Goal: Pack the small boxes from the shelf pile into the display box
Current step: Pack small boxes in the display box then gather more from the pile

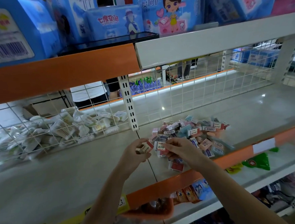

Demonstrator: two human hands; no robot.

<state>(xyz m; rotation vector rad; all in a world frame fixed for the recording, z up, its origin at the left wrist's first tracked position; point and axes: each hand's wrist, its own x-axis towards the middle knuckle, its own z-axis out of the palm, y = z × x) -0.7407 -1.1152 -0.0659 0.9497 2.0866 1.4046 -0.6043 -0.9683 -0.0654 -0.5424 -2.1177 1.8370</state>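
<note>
Hands, left (135, 153) and right (179, 147), each pinch small boxes (161, 145) beside pile (195, 134), near shelf edge (184, 178).

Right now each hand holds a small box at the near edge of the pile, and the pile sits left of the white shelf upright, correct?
Not quite. In the head view the pile sits right of the white upright, not left. The left hand and right hand each hold a small box.

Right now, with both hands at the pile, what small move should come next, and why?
Probably stack the small box in the right hand against those in the left hand. Both grips hold boxes over the shelf, beside the pile; no display box is clearly visible.
</note>
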